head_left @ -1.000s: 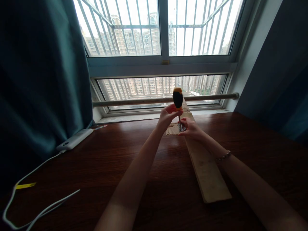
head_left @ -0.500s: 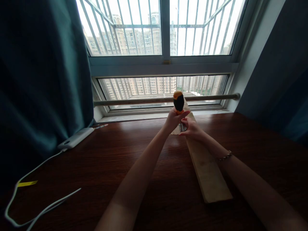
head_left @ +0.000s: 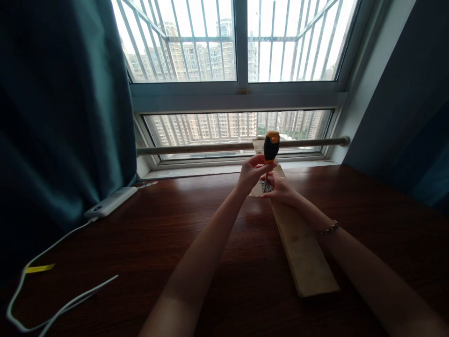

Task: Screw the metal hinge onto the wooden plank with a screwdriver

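Note:
A long pale wooden board (head_left: 301, 252) lies on the dark wooden table (head_left: 140, 243), running from near me toward the window. My left hand (head_left: 250, 174) is closed round the lower handle of a screwdriver (head_left: 271, 146) with an orange and black grip, which stands nearly upright and leans a little right. Its metal shaft points down at the board's far end. My right hand (head_left: 280, 188) pinches something small and metallic at the screwdriver tip, resting on the board. I wear a bead bracelet (head_left: 327, 228) on the right wrist.
A white power bank (head_left: 109, 203) with a white cable (head_left: 42, 290) lies at the table's left, by a teal curtain (head_left: 59, 117). A yellow tag (head_left: 39, 268) sits on the cable. A wooden rail (head_left: 210, 147) crosses the barred window behind. Dark curtain hangs at right.
The screwdriver handle has shifted right and tilted to the right. My left hand's grip has moved with it. My right hand and the board have stayed in place.

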The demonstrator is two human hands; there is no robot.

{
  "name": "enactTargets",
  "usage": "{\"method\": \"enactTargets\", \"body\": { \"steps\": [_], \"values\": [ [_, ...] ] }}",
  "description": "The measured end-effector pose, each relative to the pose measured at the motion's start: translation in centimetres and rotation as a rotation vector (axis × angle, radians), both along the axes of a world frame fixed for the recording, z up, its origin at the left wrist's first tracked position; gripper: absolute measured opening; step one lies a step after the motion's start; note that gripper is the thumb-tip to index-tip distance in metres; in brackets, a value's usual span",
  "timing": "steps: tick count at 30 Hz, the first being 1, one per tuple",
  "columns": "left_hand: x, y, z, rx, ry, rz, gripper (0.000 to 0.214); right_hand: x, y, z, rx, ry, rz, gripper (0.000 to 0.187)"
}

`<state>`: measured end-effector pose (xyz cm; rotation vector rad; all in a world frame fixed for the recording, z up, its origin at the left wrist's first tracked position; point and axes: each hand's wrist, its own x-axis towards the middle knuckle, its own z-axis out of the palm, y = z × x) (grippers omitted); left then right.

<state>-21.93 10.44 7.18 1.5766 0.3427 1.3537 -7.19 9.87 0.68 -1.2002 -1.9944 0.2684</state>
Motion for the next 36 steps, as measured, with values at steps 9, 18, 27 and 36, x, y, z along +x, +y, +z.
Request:
{"method": "enactTargets", "body": {
  "steps": [9, 18, 27, 36],
  "values": [
    [1.2, -0.3, -0.5, 0.051, -0.037, -0.026, 0.037, 0.2, 0.2, -0.2, 0.016, 0.015, -0.010, 0.073],
    [0.7, -0.2, -0.3, 0.054, -0.020, 0.113, 0.026, 0.2, 0.3, -0.3, -0.012, 0.025, 0.013, 0.070],
    [-0.5, 0.9, 0.2, 0.018, -0.017, 0.163, 0.033, 0.1, 0.0, -0.3, -0.034, 0.084, -0.009, 0.065],
    [-0.7, 0.4, 0.9, 0.078, -0.065, -0.025, 0.028, 0.2, 0.1, -0.3, -0.039, 0.061, -0.007, 0.069]
  ]
}}
